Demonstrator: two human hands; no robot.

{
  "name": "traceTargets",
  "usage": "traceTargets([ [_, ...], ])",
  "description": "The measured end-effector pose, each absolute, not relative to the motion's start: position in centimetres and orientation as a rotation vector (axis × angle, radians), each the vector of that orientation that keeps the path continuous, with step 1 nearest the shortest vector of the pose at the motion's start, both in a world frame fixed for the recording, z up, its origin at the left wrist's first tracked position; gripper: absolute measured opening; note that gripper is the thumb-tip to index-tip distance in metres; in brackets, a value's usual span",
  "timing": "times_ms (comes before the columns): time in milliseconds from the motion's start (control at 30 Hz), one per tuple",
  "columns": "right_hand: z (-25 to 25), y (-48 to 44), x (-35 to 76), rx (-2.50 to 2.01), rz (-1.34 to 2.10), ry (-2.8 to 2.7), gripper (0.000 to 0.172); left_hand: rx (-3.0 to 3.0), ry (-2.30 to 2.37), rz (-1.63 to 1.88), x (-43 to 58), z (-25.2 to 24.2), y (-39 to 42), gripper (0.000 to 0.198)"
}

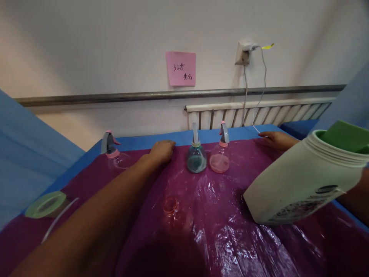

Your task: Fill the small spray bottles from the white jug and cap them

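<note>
My left hand point(162, 151) lies far out on the purple plastic sheet point(219, 231), fingers curled under at the sheet's back edge, with nothing visible in them. It rests between a clear spray bottle with a pink collar point(111, 153) and a teal spray bottle point(196, 158). A pink spray bottle point(219, 158) stands beside the teal one. My right hand point(277, 139) lies flat at the back right, fingers stretched out and empty. A large white jug with a green cap point(302, 184) tilts in front of my right forearm, its base on the sheet.
A clear open bottle with a pink neck point(170, 206) stands close in front of me. A pale green ring with a white tube point(47, 204) lies at the left edge. Blue cloth point(178, 137) borders the sheet. On the wall behind are a radiator point(259, 113), a charger cable point(263, 77) and a pink note point(180, 68).
</note>
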State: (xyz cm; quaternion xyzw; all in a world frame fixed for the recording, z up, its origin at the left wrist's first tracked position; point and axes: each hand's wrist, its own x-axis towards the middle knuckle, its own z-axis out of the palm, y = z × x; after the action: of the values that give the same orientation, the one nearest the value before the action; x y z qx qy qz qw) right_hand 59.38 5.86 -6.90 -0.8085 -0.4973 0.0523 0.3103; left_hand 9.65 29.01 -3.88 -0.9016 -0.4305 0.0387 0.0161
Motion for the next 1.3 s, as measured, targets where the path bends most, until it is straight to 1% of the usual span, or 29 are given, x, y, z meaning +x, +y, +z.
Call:
traceTargets([
  [100,-7.7,7.2,61.0,-2.272,0.298,-1.376,0.038,-2.750,-1.367,0.216,10.1,-3.6,30.0,0.034],
  [167,-8.3,7.7,62.0,-2.333,0.334,-1.384,0.038,-2.730,-1.390,0.275,10.5,-3.3,30.5,0.028],
  [233,-8.9,8.0,62.9,-2.374,0.343,-1.390,0.042,-2.726,-1.420,0.332,10.8,-2.9,31.0,0.031],
  [333,-9.3,8.5,64.1,-2.417,0.361,-1.389,0.041,-2.730,-1.469,0.407,11.2,-2.4,31.7,0.037],
  [533,-9.4,8.7,65.2,-2.450,0.414,-1.337,0.040,-2.728,-1.492,0.438,11.2,-2.3,32.3,0.035],
  [633,-9.6,8.6,65.1,-2.434,0.403,-1.326,0.043,-2.720,-1.484,0.392,11.1,-2.6,32.2,0.028],
  [700,-9.8,8.6,65.0,-2.425,0.380,-1.335,0.042,-2.715,-1.477,0.356,11.1,-2.9,32.1,0.026],
  [900,-10.1,8.8,64.7,-2.423,0.264,-1.419,0.043,-2.707,-1.476,0.329,11.4,-3.0,32.2,0.029],
  [1133,-9.6,8.5,64.4,-2.553,0.125,-1.515,0.046,-2.689,-1.495,0.330,11.6,-2.8,31.8,0.031],
  [1233,-9.6,8.2,63.6,-2.533,-0.028,-1.560,0.046,-2.674,-1.504,0.310,11.8,-2.7,31.3,0.028],
  [1300,-9.4,7.8,62.7,-2.452,-0.206,-1.613,0.044,-2.651,-1.508,0.298,12.0,-2.7,31.0,0.027],
])
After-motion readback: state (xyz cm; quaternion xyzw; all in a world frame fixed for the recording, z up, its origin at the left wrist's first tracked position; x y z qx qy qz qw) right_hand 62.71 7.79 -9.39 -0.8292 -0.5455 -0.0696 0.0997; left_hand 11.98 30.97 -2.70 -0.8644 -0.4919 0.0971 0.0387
